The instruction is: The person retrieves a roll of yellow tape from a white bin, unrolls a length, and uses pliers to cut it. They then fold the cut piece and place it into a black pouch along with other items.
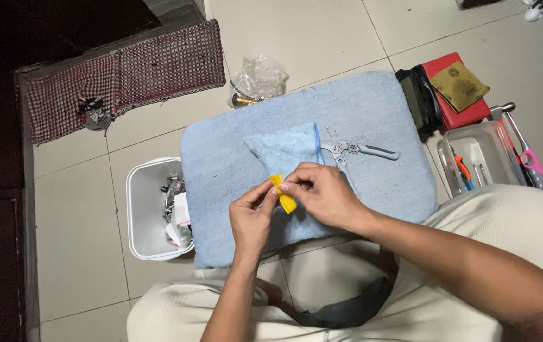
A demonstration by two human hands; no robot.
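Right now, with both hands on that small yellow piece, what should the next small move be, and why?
Probably lower the yellow piece onto the blue towel. Both the left hand and the right hand pinch it in the air, so neither is free to reach the grey-handled pliers lying just beyond.

hands (290,206): 2 | yellow piece (283,192): 1 | pliers (359,150): 1 | blue towels (220,158): 2 | white bin (141,209): 1

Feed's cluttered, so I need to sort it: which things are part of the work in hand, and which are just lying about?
In hand:
- yellow piece, pinched by left hand and right hand
- blue towel beneath

Lying about:
- pliers
- white bin
- clear tray
- red box
- plastic bag
- checked mat
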